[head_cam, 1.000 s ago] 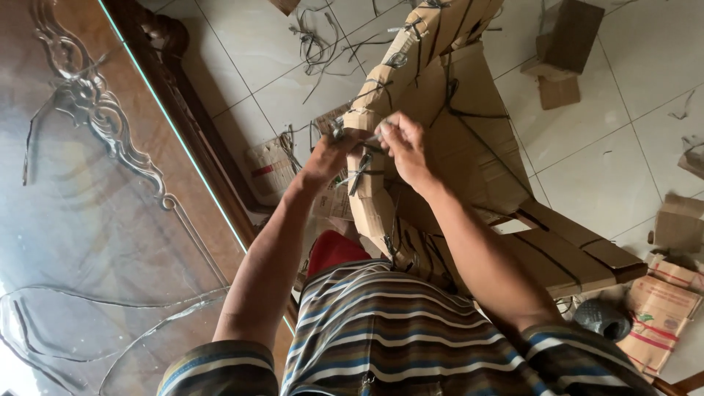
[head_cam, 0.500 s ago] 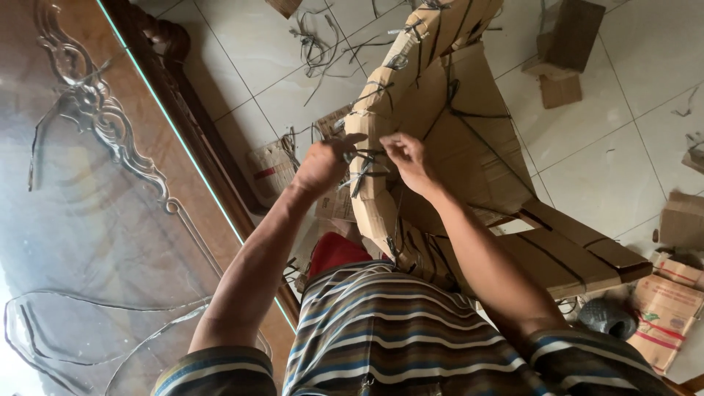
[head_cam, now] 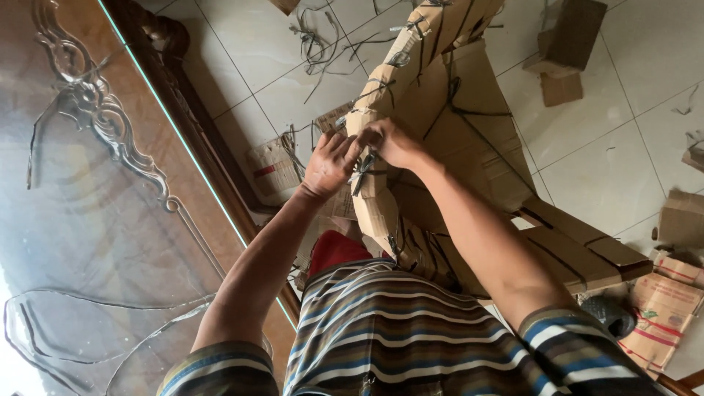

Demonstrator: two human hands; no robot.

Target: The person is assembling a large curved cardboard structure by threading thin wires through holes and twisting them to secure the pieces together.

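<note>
I had both hands up on the bundle: my left hand (head_cam: 330,163) curled against the edge of the cardboard stack (head_cam: 447,132), fingers bent around the grey strap (head_cam: 362,170), and my right hand (head_cam: 389,141) just beside it, pinched shut on the same strap. Beyond my knuckles, loose straps (head_cam: 319,48) littered the tiled floor (head_cam: 609,169). Left of my left hand stood the glass-topped table (head_cam: 110,220).
</note>
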